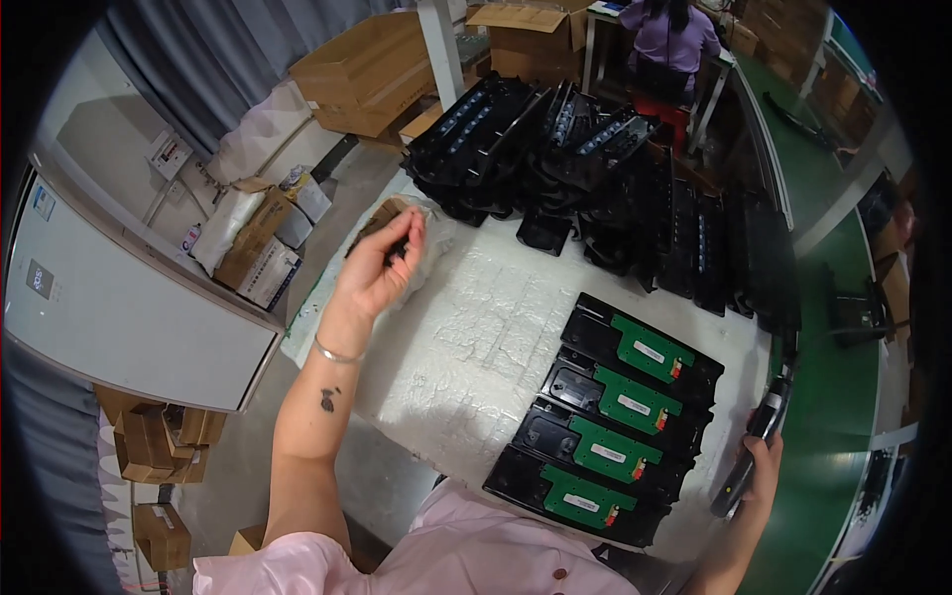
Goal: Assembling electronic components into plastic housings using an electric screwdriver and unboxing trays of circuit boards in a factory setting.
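Observation:
My left hand (pixel 382 266) is raised over the far left of the table with its fingers curled. Something small and dark shows against the palm, too small to name. Just behind that hand sits a small open cardboard box (pixel 385 212) with clear plastic around it. On the right, my right hand (pixel 762 471) is wrapped around a black electric screwdriver (pixel 766 415), its narrow end pointing away from me. Between the hands, several black plastic panels (pixel 570 385) lie in a row, each carrying a green circuit board (pixel 635 405) with a white label.
White foam-like sheeting (pixel 466 327) covers the table. Black plastic assemblies (pixel 486 139) are piled along its far side. A white panel (pixel 139 288) stands at left, near cardboard boxes (pixel 367 74). Beyond the table, a person in a purple top (pixel 669 40) sits at another bench.

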A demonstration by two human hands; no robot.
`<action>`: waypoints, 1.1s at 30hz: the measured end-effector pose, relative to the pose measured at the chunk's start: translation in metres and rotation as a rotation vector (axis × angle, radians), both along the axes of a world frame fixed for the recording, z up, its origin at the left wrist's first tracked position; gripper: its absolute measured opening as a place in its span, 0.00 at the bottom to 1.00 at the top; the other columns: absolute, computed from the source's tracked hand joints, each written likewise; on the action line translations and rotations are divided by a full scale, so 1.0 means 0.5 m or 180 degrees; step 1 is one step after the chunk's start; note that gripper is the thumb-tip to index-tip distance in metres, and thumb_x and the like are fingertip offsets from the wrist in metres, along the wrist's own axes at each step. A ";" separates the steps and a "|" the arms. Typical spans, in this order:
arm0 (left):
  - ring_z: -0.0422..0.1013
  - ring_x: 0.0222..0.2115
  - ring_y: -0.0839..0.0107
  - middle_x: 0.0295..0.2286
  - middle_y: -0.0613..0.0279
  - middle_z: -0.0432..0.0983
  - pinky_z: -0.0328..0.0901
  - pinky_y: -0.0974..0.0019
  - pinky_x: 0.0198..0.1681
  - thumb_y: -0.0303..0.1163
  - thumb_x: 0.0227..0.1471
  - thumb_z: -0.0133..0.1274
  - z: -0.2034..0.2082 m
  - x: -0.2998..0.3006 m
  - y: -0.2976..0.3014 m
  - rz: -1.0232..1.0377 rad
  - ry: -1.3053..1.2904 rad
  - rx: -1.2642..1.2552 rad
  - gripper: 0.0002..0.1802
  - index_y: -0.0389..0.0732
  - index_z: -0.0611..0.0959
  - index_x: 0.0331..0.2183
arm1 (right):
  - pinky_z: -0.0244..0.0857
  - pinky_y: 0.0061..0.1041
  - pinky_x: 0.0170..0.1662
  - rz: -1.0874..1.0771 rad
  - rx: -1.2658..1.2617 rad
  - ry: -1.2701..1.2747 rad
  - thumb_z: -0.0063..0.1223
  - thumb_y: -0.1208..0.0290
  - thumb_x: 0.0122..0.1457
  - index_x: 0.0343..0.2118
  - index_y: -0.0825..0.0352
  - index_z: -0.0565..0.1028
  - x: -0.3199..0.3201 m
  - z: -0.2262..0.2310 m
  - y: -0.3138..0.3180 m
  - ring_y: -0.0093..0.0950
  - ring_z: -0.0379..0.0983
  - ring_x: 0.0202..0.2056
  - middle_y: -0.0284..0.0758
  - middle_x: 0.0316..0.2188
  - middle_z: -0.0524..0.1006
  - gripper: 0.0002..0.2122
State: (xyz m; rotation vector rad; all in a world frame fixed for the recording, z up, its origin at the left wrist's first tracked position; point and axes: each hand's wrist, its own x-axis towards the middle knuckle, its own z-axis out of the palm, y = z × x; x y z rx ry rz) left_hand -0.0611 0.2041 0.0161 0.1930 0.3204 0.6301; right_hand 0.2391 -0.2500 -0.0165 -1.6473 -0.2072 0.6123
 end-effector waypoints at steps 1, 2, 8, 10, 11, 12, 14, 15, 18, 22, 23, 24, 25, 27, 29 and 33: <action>0.69 0.34 0.67 0.33 0.54 0.69 0.69 0.71 0.37 0.21 0.50 0.43 -0.001 0.016 -0.035 -0.0169 -0.0059 -0.0024 0.10 0.30 0.71 0.37 | 0.55 0.15 0.22 -0.0065 -0.0035 -0.0012 0.53 0.73 0.39 0.40 0.69 0.65 -0.028 0.024 0.005 0.17 0.61 0.22 0.33 0.26 0.66 0.21; 0.69 0.35 0.68 0.33 0.54 0.69 0.69 0.70 0.38 0.21 0.50 0.43 -0.006 0.033 -0.076 -0.0282 0.0013 -0.0054 0.11 0.30 0.70 0.38 | 0.55 0.15 0.22 0.0125 0.0972 0.0043 0.54 0.73 0.39 0.42 0.68 0.63 -0.050 0.046 0.011 0.19 0.61 0.22 0.34 0.29 0.64 0.23; 0.69 0.33 0.74 0.32 0.60 0.70 0.68 0.75 0.36 0.24 0.50 0.45 -0.039 0.113 -0.297 -0.1604 0.0177 0.0030 0.10 0.35 0.71 0.38 | 0.60 0.21 0.26 0.1246 0.4657 -0.0390 0.61 0.90 0.31 0.40 0.63 0.58 -0.117 0.254 0.078 0.24 0.66 0.24 0.36 0.31 0.64 0.31; 0.69 0.31 0.78 0.31 0.63 0.71 0.68 0.77 0.34 0.25 0.50 0.44 -0.032 0.128 -0.358 -0.1996 0.0199 -0.0023 0.08 0.37 0.72 0.36 | 0.64 0.24 0.24 0.2762 0.4033 -0.0609 0.61 0.84 0.37 0.42 0.62 0.57 -0.117 0.289 0.103 0.30 0.71 0.19 0.36 0.20 0.72 0.30; 0.69 0.30 0.78 0.30 0.63 0.71 0.68 0.77 0.33 0.25 0.51 0.44 -0.035 0.130 -0.375 -0.2060 0.0258 -0.0143 0.08 0.37 0.72 0.36 | 0.63 0.23 0.23 0.2919 0.4076 -0.0522 0.59 0.81 0.43 0.41 0.60 0.57 -0.128 0.279 0.139 0.28 0.71 0.19 0.34 0.19 0.73 0.25; 0.69 0.30 0.78 0.30 0.64 0.71 0.68 0.77 0.33 0.26 0.51 0.44 -0.031 0.151 -0.398 -0.2291 0.0163 -0.0232 0.07 0.38 0.73 0.35 | 0.65 0.15 0.21 0.2746 0.4314 -0.0453 0.62 0.83 0.36 0.42 0.63 0.61 -0.150 0.286 0.157 0.24 0.71 0.15 0.35 0.15 0.73 0.28; 0.69 0.30 0.79 0.30 0.64 0.71 0.68 0.77 0.33 0.27 0.52 0.44 -0.039 0.156 -0.418 -0.2354 0.0120 -0.0328 0.07 0.38 0.73 0.35 | 0.61 0.12 0.21 0.1830 0.4007 -0.1045 0.61 0.82 0.38 0.42 0.60 0.60 -0.186 0.271 0.173 0.20 0.70 0.15 0.30 0.16 0.73 0.28; 0.68 0.30 0.79 0.30 0.64 0.71 0.68 0.77 0.33 0.28 0.52 0.44 -0.047 0.153 -0.422 -0.2330 0.0107 -0.0360 0.07 0.38 0.73 0.35 | 0.59 0.11 0.21 0.1570 0.3965 -0.1290 0.61 0.82 0.39 0.42 0.60 0.59 -0.190 0.259 0.189 0.18 0.69 0.16 0.28 0.17 0.73 0.27; 0.68 0.30 0.79 0.30 0.65 0.71 0.67 0.77 0.32 0.29 0.52 0.44 -0.047 0.152 -0.431 -0.2395 0.0135 -0.0362 0.07 0.38 0.73 0.34 | 0.53 0.13 0.23 0.1210 0.3802 -0.1200 0.59 0.78 0.42 0.37 0.60 0.59 -0.206 0.268 0.196 0.15 0.64 0.15 0.23 0.15 0.68 0.21; 0.69 0.29 0.79 0.29 0.66 0.71 0.67 0.77 0.33 0.30 0.52 0.44 -0.043 0.145 -0.436 -0.2448 0.0103 -0.0191 0.07 0.39 0.73 0.34 | 0.52 0.14 0.23 0.0568 0.3671 -0.0956 0.56 0.74 0.44 0.32 0.61 0.58 -0.230 0.269 0.194 0.14 0.59 0.13 0.22 0.12 0.62 0.17; 0.69 0.29 0.79 0.29 0.66 0.71 0.67 0.77 0.33 0.30 0.52 0.44 -0.042 0.144 -0.437 -0.2435 0.0096 -0.0200 0.07 0.39 0.73 0.34 | 0.52 0.14 0.23 0.0698 0.3598 -0.1001 0.55 0.75 0.44 0.32 0.61 0.58 -0.228 0.265 0.193 0.14 0.59 0.13 0.22 0.12 0.62 0.17; 0.69 0.29 0.79 0.29 0.65 0.71 0.67 0.77 0.33 0.30 0.52 0.44 -0.042 0.144 -0.438 -0.2416 0.0114 -0.0199 0.08 0.39 0.73 0.34 | 0.53 0.13 0.23 0.0783 0.3611 -0.1024 0.54 0.76 0.44 0.32 0.61 0.58 -0.226 0.262 0.195 0.13 0.59 0.13 0.21 0.12 0.62 0.16; 0.69 0.29 0.78 0.29 0.65 0.71 0.67 0.77 0.33 0.30 0.52 0.44 -0.042 0.144 -0.439 -0.2403 0.0135 -0.0198 0.08 0.39 0.73 0.34 | 0.53 0.13 0.23 0.0790 0.3601 -0.1020 0.54 0.76 0.44 0.32 0.61 0.58 -0.225 0.258 0.195 0.13 0.59 0.13 0.21 0.12 0.62 0.16; 0.69 0.29 0.78 0.29 0.65 0.71 0.67 0.77 0.33 0.30 0.52 0.44 -0.046 0.146 -0.441 -0.2389 0.0122 -0.0174 0.08 0.39 0.73 0.34 | 0.53 0.12 0.22 0.0797 0.3548 -0.1108 0.53 0.76 0.43 0.32 0.61 0.58 -0.225 0.253 0.196 0.13 0.60 0.13 0.21 0.12 0.63 0.16; 0.69 0.30 0.78 0.29 0.65 0.71 0.67 0.77 0.33 0.30 0.52 0.44 -0.050 0.145 -0.437 -0.2337 0.0118 -0.0149 0.08 0.38 0.73 0.34 | 0.53 0.11 0.22 0.0822 0.3534 -0.1117 0.53 0.77 0.42 0.32 0.61 0.58 -0.225 0.247 0.205 0.13 0.60 0.13 0.21 0.11 0.63 0.16; 0.69 0.30 0.77 0.29 0.64 0.72 0.67 0.76 0.34 0.30 0.52 0.44 -0.051 0.150 -0.436 -0.2361 0.0117 -0.0070 0.08 0.38 0.74 0.35 | 0.53 0.10 0.20 0.0824 0.3449 -0.1243 0.53 0.77 0.41 0.31 0.60 0.59 -0.230 0.247 0.204 0.12 0.60 0.11 0.21 0.10 0.64 0.15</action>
